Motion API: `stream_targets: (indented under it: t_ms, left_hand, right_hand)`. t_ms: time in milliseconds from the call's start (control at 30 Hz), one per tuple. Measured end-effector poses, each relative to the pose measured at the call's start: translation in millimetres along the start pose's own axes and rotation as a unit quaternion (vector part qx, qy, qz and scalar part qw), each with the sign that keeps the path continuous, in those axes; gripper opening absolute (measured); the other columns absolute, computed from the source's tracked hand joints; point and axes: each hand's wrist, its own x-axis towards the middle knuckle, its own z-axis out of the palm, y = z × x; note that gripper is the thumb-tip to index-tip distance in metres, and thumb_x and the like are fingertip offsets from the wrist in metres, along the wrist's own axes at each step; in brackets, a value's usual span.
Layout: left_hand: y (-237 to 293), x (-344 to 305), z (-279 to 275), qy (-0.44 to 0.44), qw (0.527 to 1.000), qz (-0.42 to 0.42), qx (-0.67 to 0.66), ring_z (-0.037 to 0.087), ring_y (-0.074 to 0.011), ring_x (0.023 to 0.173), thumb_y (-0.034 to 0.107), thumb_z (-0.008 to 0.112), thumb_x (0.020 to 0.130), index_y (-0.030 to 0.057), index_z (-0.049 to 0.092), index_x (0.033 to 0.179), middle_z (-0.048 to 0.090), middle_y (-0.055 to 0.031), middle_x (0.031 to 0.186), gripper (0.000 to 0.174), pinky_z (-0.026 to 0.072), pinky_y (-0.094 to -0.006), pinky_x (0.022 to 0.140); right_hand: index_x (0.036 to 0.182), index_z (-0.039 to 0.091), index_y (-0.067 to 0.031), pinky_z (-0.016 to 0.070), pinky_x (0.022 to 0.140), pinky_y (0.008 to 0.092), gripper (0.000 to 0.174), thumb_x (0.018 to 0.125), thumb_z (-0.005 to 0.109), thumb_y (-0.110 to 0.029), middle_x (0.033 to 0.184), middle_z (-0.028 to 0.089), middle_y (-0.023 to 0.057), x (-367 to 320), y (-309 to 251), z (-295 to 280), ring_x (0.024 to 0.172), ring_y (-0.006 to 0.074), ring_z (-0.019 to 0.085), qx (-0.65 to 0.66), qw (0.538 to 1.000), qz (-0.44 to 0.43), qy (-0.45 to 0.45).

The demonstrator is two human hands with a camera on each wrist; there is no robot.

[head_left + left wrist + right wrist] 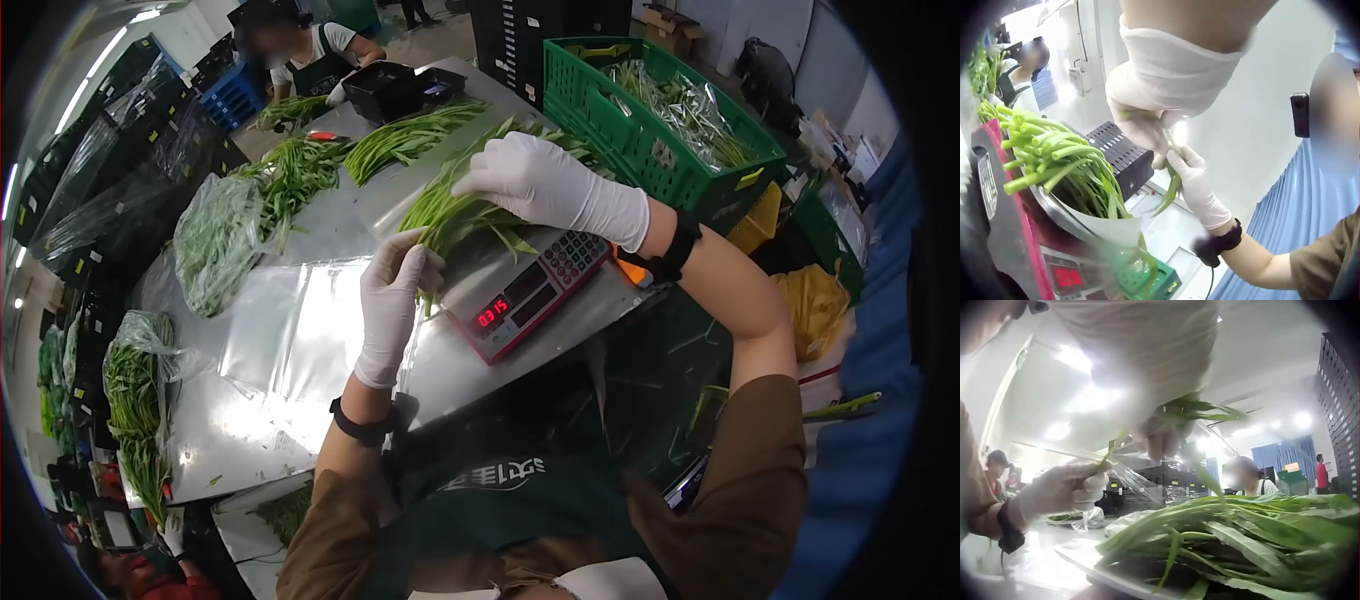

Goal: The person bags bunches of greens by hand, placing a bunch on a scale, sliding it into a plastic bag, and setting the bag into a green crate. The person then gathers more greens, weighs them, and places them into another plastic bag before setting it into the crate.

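Note:
A bunch of water spinach (440, 205) lies on a red digital scale (520, 305) whose lit display reads 0.315. My gloved left hand (395, 300), beside the cut ends of the bunch, pinches the lower end of a thin water spinach stalk (1112, 450) between thumb and fingers. Over the bunch, my gloved right hand (535, 180) holds the leafy part of that stalk, with leaves (1204, 411) sticking out past the fingers. In the left wrist view the thick pale stems (1047, 147) hang over the edge of the scale's pan.
More greens (300, 180) and plastic-wrapped bunches (215, 245) lie along the metal table (330, 400). At the right stands a green crate (640, 130) of bagged greens. Black trays (385, 90) sit at the far side, near another person (320, 60) handling greens.

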Motion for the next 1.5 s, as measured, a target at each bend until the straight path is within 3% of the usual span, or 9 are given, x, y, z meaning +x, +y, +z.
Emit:
stream_targets:
  t_ms: [233, 367, 467, 700, 900, 1133, 1267, 1367, 1500]
  left_hand:
    - [-69, 89, -42, 0.041, 0.927, 0.118, 0.355, 0.062, -0.0301, 0.084, 0.03, 0.08, 0.084, -0.0032, 0.072, 0.084, 0.06, -0.0153, 0.088, 0.034, 0.0506, -0.0386, 0.081]
    - [-64, 85, -62, 0.057, 0.902, 0.099, 0.417, 0.047, -0.0379, 0.124, 0.034, 0.081, 0.081, 0.0032, 0.057, 0.132, 0.05, -0.0202, 0.131, 0.064, 0.0396, -0.0463, 0.108]
    - [-97, 120, -98, 0.052, 0.939, 0.094, 0.327, 0.055, -0.035, 0.122, 0.036, 0.078, 0.084, 0.0014, 0.053, 0.142, 0.056, -0.0233, 0.132, 0.072, 0.0433, -0.0427, 0.106]
    - [-39, 165, -76, -0.193, 0.886, -0.104, 0.409, 0.07, -0.0152, 0.096, 0.032, 0.074, 0.088, 0.0002, 0.079, 0.101, 0.075, -0.0161, 0.109, 0.035, 0.0543, -0.0305, 0.084]
    - [-47, 125, -57, -0.195, 0.959, -0.207, 0.005, 0.065, -0.0141, 0.1, 0.035, 0.071, 0.095, 0.0062, 0.069, 0.122, 0.071, -0.0054, 0.11, 0.039, 0.0507, -0.0281, 0.087]
    - [10, 34, 13, -0.26, 0.815, 0.135, 0.5, 0.041, -0.0525, 0.137, 0.04, 0.075, 0.085, 0.0014, 0.037, 0.151, 0.044, -0.0311, 0.145, 0.086, 0.0339, -0.0508, 0.118]
    - [-2, 54, -2, -0.285, 0.869, 0.093, 0.394, 0.053, -0.0414, 0.128, 0.018, 0.078, 0.077, 0.0142, 0.043, 0.152, 0.05, -0.0197, 0.146, 0.083, 0.0478, -0.0466, 0.104]
    - [-12, 51, -19, -0.268, 0.861, 0.12, 0.415, 0.061, -0.0369, 0.12, 0.01, 0.073, 0.081, 0.0175, 0.053, 0.146, 0.055, -0.0137, 0.145, 0.069, 0.0504, -0.0428, 0.101]
    - [-15, 43, -21, -0.296, 0.848, 0.164, 0.407, 0.063, -0.038, 0.116, 0.006, 0.068, 0.083, 0.0197, 0.056, 0.145, 0.054, -0.015, 0.148, 0.065, 0.0507, -0.0435, 0.1]
  right_hand:
    - [0.121, 0.067, -0.0129, 0.047, 0.094, 0.0426, 0.033, 0.088, 0.068, -0.017, 0.11, 0.065, 0.0086, -1, 64, 62, 0.109, 0.03, 0.061, -0.028, 0.994, 0.101, -0.031]
    - [0.111, 0.066, -0.0093, 0.0455, 0.086, 0.0435, 0.025, 0.086, 0.068, -0.012, 0.104, 0.066, 0.01, -16, 32, -2, 0.1, 0.0331, 0.06, 0.024, 0.982, 0.115, 0.147]
    - [0.093, 0.062, -0.01, 0.0454, 0.07, 0.0452, 0.017, 0.084, 0.071, -0.021, 0.081, 0.056, 0.0093, -64, -29, -1, 0.074, 0.0311, 0.057, -0.067, 0.992, 0.079, -0.072]
    - [0.102, 0.069, -0.0117, 0.0476, 0.091, 0.0389, 0.022, 0.081, 0.072, -0.018, 0.125, 0.061, 0.0053, -109, -17, 43, 0.115, 0.0245, 0.059, -0.015, 0.99, 0.052, -0.129]
    - [0.096, 0.066, -0.0066, 0.0484, 0.089, 0.0337, 0.017, 0.083, 0.061, -0.016, 0.128, 0.058, 0.0105, -70, -20, 31, 0.114, 0.0239, 0.058, -0.062, 0.995, -0.076, 0.02]
    - [0.088, 0.066, -0.0033, 0.0508, 0.088, 0.0398, 0.016, 0.089, 0.056, -0.016, 0.114, 0.061, 0.0099, -39, -26, 49, 0.102, 0.0274, 0.062, 0.026, 0.999, -0.01, -0.028]
    - [0.095, 0.065, -0.006, 0.051, 0.087, 0.0425, 0.016, 0.085, 0.065, -0.018, 0.11, 0.064, 0.012, -21, -8, 48, 0.098, 0.0316, 0.063, 0.013, 0.99, 0.03, -0.134]
    - [0.143, 0.049, -0.0131, 0.0405, 0.108, 0.0483, 0.087, 0.065, 0.087, -0.023, 0.145, 0.049, 0.017, -9, -13, 4, 0.13, 0.0382, 0.047, 0.059, 0.997, 0.031, -0.025]
    - [0.158, 0.032, -0.0124, 0.0354, 0.116, 0.0456, 0.12, 0.057, 0.092, -0.036, 0.156, 0.039, 0.0216, -29, 7, -2, 0.141, 0.0397, 0.041, 0.032, 0.959, 0.06, -0.276]
